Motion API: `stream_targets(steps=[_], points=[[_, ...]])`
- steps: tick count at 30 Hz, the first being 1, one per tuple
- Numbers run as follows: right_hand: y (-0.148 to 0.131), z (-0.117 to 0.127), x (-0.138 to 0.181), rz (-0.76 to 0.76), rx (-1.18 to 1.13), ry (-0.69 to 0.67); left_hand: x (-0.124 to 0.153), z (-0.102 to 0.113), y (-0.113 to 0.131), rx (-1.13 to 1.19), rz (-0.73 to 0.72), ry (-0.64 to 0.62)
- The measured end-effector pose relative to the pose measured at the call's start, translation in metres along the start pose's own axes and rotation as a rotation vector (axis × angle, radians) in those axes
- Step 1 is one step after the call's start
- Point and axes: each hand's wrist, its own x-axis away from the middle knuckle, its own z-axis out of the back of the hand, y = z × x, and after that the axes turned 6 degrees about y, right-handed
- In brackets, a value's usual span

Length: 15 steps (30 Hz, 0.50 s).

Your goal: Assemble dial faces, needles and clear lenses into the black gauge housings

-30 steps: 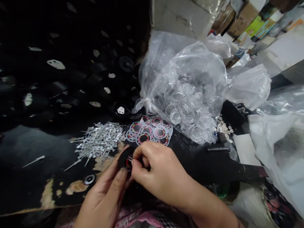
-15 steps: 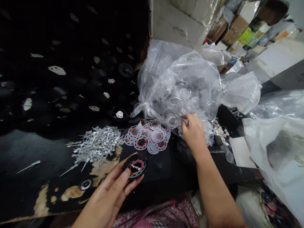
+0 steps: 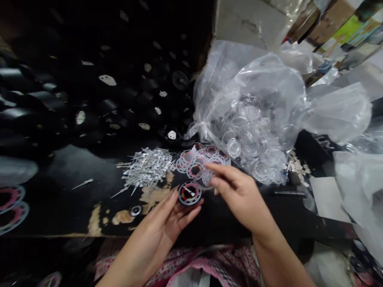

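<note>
My left hand (image 3: pixel 167 223) holds a small round black gauge (image 3: pixel 189 193) with a red and white dial face and a white needle, pinched between its fingertips. My right hand (image 3: pixel 239 195) hovers just right of the gauge, fingers pinched on a clear round plastic lens (image 3: pixel 207 179). Just beyond lie a stack of printed dial faces (image 3: pixel 199 161) and a heap of small silver needles (image 3: pixel 148 167).
A clear plastic bag (image 3: pixel 254 119) full of clear round lenses sits at the right. Black gauge housings (image 3: pixel 119 95) are piled across the back left. More plastic bags (image 3: pixel 359 179), white paper (image 3: pixel 324 197) and cardboard boxes (image 3: pixel 248 20) fill the right side. The worn black bench (image 3: pixel 68 199) shows chipped patches.
My right hand pulled back from the bag of lenses with a clear lens and came next to the gauge. The left hand stayed holding the gauge.
</note>
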Motion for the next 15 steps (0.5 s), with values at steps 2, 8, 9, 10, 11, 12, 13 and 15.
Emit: stream_targets(steps=[2,8,9,10,11,12,13,15], points=[[-0.009,-0.019,0.013,0.057,0.032,-0.086,0.0,0.001,0.0,-0.016,-0.049,-0.019],[-0.015,-0.031,0.016,0.099,0.098,-0.12,0.0,0.007,0.001,-0.276,-0.276,-0.03],[-0.015,-0.031,0.014,0.1,0.091,-0.1,0.002,0.007,0.001,-0.321,-0.302,-0.027],[-0.016,-0.032,0.012,0.104,0.106,-0.069,0.004,0.007,0.001,-0.36,-0.325,-0.019],[-0.017,-0.034,0.01,0.117,0.148,-0.029,0.007,0.006,0.001,-0.394,-0.342,-0.01],[-0.018,-0.037,0.009,0.14,0.212,0.017,0.011,0.005,0.001,-0.422,-0.356,-0.002],[-0.018,-0.041,0.007,0.171,0.28,0.057,0.013,0.003,0.001,-0.444,-0.366,0.007],[-0.017,-0.05,0.006,0.245,0.364,0.111,0.017,-0.001,0.001,-0.476,-0.385,0.027]])
